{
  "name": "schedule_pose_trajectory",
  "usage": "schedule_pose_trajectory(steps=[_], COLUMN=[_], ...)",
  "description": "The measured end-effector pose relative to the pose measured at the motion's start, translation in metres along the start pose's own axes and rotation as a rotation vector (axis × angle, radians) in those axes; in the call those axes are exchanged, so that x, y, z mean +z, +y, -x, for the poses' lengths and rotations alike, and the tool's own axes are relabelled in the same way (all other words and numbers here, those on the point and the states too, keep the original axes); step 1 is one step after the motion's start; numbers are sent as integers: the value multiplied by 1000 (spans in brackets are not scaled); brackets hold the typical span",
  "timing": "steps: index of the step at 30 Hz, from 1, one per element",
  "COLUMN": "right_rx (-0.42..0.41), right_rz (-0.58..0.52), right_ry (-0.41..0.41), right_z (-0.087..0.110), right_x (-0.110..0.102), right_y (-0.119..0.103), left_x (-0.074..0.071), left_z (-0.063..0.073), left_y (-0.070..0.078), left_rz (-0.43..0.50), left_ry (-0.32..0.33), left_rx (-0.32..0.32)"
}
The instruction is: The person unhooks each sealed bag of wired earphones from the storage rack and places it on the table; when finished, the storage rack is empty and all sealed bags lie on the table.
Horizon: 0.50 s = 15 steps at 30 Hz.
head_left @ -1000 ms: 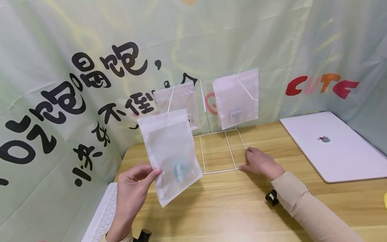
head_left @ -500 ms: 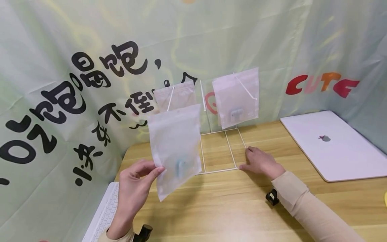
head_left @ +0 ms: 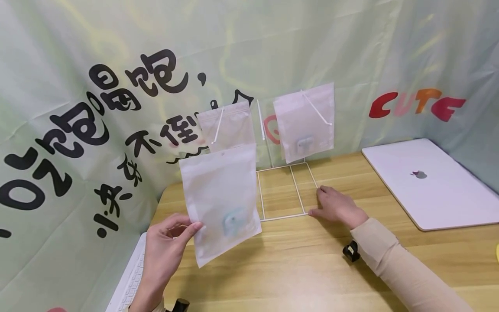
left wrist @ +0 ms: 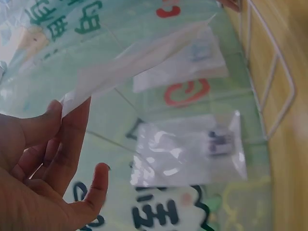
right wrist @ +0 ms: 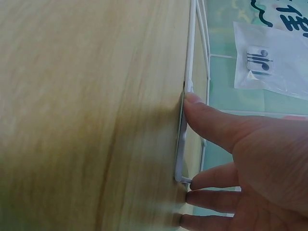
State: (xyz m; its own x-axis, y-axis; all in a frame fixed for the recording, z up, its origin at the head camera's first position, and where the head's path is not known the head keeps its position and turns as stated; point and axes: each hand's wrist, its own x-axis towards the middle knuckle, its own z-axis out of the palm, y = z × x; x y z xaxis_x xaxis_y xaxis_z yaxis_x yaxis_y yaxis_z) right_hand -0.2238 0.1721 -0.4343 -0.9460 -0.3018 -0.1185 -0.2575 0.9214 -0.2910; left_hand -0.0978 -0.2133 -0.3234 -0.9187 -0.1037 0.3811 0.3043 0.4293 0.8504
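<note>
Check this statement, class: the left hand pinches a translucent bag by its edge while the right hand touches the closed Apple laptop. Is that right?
No: in the head view, the right hand touches the white wire rack, not the closed Apple laptop. The left hand does pinch a translucent bag by its edge.

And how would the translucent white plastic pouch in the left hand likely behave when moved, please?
The pouch is probably light, since the left hand pinches just one edge. It may flex, as it looks thin and slightly bowed in the left wrist view. The bluish item showing through its lower part might make it bottom-heavy.
</note>
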Motion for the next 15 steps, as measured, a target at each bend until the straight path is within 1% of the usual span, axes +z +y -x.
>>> schedule_pose_trajectory(steps=[4,6,8,11,15], right_rx=[-6,-5,-5,-5,-4], right_rz=[4,2,0,-1,1], right_ry=[9,11,8,5,-1], right_z=[0,0,0,1,2], right_x=[-2,-2,-1,-1,-1], right_y=[0,-1,-1,-1,-1], left_x=[-9,-14,-18,-22,-25], left_z=[2,1,-1,-7,-17], left_y=[-17,-27,-38,-54,-71], left_rz=[-10,-19,-19,-26,-60], left_ry=[-22,-39,-50,-48,-38], left_rx=[-108,-164,-204,-234,-250])
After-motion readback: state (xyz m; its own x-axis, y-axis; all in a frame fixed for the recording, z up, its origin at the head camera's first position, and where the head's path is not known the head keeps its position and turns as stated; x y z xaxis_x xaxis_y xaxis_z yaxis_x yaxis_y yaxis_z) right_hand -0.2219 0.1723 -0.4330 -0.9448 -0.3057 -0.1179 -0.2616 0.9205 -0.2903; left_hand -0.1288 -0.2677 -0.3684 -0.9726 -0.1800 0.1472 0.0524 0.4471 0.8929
